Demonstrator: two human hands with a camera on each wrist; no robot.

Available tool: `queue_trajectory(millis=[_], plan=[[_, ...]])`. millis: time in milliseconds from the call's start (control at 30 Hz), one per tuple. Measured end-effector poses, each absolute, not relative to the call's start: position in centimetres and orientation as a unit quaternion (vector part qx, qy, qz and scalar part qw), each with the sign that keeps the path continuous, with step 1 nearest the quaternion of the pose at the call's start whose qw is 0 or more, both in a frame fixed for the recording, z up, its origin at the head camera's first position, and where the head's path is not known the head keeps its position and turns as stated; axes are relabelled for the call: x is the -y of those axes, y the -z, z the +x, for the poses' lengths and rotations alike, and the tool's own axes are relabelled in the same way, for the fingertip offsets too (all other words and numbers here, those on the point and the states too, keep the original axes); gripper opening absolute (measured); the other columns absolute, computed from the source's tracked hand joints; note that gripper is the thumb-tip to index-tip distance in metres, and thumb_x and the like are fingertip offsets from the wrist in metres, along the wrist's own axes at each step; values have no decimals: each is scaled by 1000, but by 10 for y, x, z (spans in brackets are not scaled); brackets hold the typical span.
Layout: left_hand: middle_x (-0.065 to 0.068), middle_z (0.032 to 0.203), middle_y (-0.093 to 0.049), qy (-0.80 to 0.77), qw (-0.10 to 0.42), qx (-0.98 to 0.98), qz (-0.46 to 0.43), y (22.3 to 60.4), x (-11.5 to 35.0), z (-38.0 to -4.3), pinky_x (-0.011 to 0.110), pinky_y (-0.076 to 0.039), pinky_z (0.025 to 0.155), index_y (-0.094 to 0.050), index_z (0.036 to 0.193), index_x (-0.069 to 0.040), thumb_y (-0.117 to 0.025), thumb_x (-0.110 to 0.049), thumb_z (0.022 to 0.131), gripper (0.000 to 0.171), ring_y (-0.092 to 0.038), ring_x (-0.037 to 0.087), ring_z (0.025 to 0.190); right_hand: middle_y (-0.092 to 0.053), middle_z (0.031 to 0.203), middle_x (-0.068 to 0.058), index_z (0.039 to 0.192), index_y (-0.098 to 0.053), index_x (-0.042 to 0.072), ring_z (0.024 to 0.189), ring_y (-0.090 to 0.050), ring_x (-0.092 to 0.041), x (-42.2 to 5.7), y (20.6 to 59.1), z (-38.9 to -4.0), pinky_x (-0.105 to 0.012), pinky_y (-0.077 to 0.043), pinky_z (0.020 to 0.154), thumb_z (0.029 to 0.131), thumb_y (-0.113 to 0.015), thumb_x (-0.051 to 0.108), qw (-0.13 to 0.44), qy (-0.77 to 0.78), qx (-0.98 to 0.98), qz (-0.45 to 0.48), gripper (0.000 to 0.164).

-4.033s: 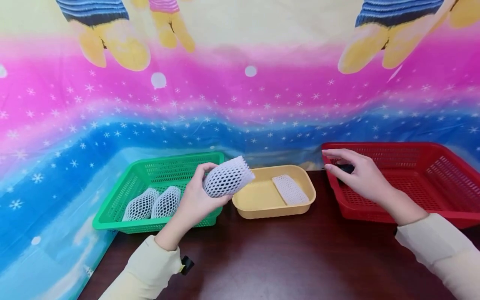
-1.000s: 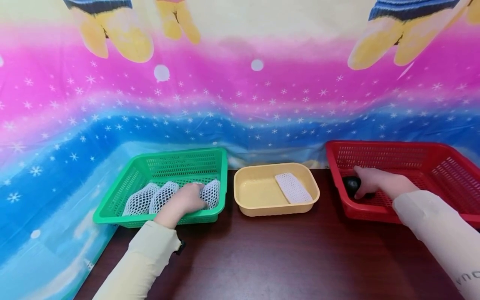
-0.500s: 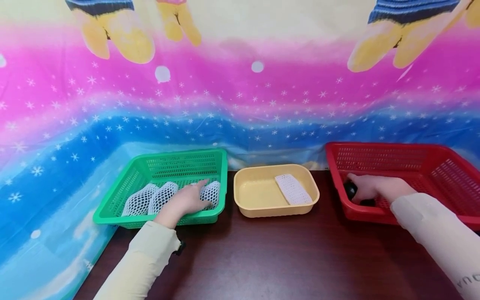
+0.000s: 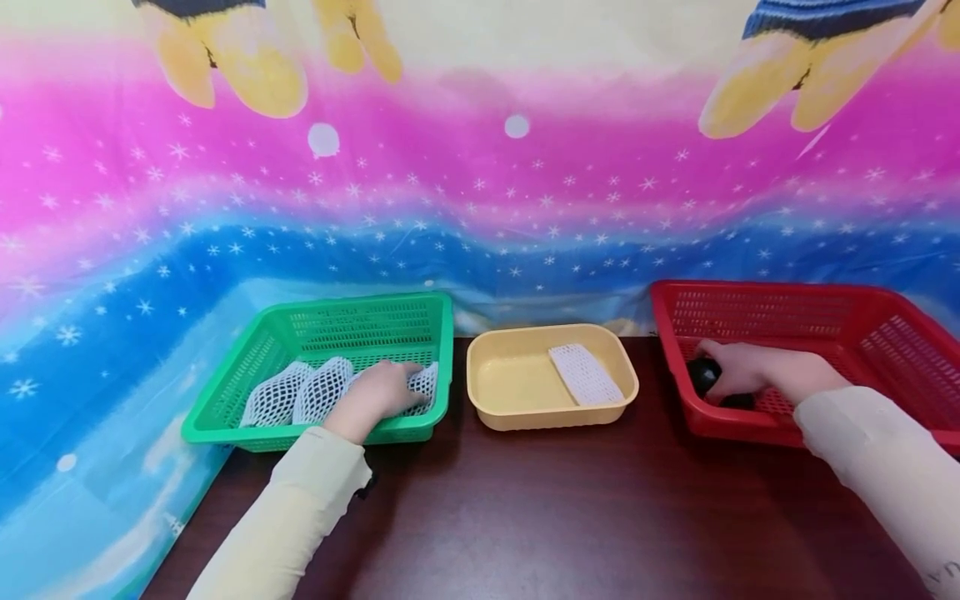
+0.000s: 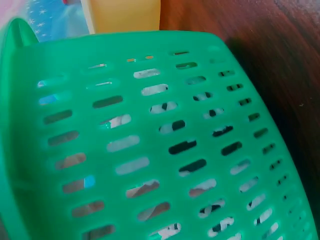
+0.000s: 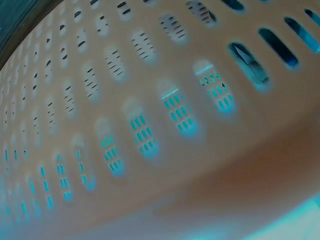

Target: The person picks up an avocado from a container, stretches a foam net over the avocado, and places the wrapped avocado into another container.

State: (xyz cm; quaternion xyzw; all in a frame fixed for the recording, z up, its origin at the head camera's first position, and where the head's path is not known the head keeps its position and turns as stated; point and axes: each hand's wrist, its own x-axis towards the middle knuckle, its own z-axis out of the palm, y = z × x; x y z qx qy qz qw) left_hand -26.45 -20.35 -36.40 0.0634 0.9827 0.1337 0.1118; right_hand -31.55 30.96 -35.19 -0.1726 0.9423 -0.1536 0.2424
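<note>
In the head view my left hand (image 4: 378,390) reaches into the green basket (image 4: 197,421). Its thumb and finger lie around an object in a white foam net (image 4: 426,383), which the hand partly covers. Two more net-wrapped objects, one with a visible foam net (image 4: 273,396) and another with a similar foam net (image 4: 324,390), lie left of the hand. My right hand (image 4: 738,368) holds a glossy black rounded object (image 4: 703,375) in the red basket (image 4: 787,287). More black shows beneath that hand. Neither hand appears in its wrist view.
Between the baskets stands a yellow tray (image 4: 517,375) with a flat white foam net sleeve (image 4: 585,375) in it. A dark wooden table (image 4: 525,508) carries everything. A printed cloth (image 4: 480,167) hangs behind. The wrist views show slotted walls of the green basket (image 5: 145,130) and the other basket (image 6: 150,100).
Four seconds ago my left hand held a net-wrapped object above the tray; now it is down in the green basket. My right hand lowered into the red basket and took hold of the black object.
</note>
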Motion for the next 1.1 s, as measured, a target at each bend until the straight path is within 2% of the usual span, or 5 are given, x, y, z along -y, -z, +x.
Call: queue_trajectory(millis=[200,433,633,833,1100], plan=[[24,151,-48,-167,109,-978,55,359,210,-259,60,-40,108,-41,156,-5,-71,-37,97,74,-44,46,137,-57,119,-28,137,-39,-11,104,-56,-41,-317,345,-310,-58,-54,83,81,-84,25,213,160,-948,-173,81],[18,107,-69,-198,102,-973,57,345,216,-252,51,-51,86,-35,158,-5,-66,-31,100,71,-65,23,68,-57,121,-30,138,-43,-9,105,-58,-42,-323,338,-299,-55,-56,79,79,-87,31,169,162,-956,-177,83],[27,138,-57,-224,60,-971,63,337,222,-246,49,-53,84,-37,158,-6,-65,-28,101,67,-64,38,113,-54,124,-32,140,-46,-5,106,-57,-45,-326,331,-285,-56,-56,75,79,-88,35,120,149,-963,-188,84],[25,138,-57,-254,19,-964,79,327,226,-242,39,-52,65,-46,152,-7,-66,-27,101,59,-67,26,80,-54,123,-31,141,-49,0,101,-60,-42,-320,322,-269,-56,-56,72,81,-87,38,69,142,-968,-195,81],[18,136,-61,-275,-24,-955,110,317,220,-242,55,-54,91,-50,150,-12,-65,-36,101,57,-62,37,118,-56,120,-25,141,-52,3,97,-63,-34,-307,311,-250,-54,-57,71,79,-88,42,44,139,-968,-204,81]])
